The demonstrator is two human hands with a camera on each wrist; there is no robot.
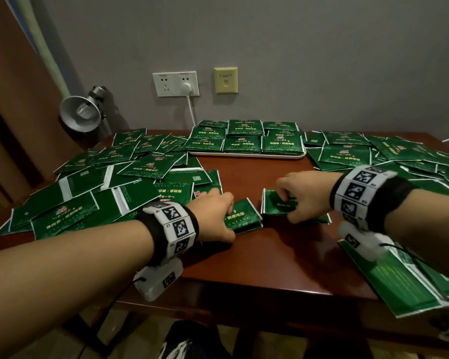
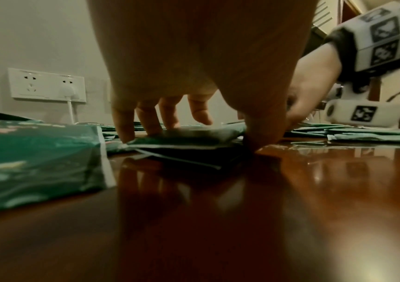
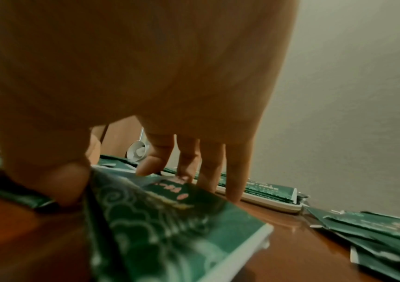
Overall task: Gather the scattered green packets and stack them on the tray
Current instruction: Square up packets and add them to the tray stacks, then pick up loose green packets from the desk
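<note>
Left hand [image 1: 214, 212] curls over a small pile of flat green foil packets [image 1: 244, 219], thumb at the near edge, fingers on the far edge. Right hand [image 1: 302, 196] grips a second small pile [image 1: 275, 202] likewise, tilting it up off the polished brown wooden surface [image 1: 257, 257]. Both piles lie mid-surface, almost touching. Beyond them, the shallow white rectangular tray [image 1: 246, 154] carries several neat stacks of packets. Loose packets are heaped left [image 1: 109, 187] and right [image 1: 389, 154]. Judgement: task partly done; most packets remain to be gathered.
</note>
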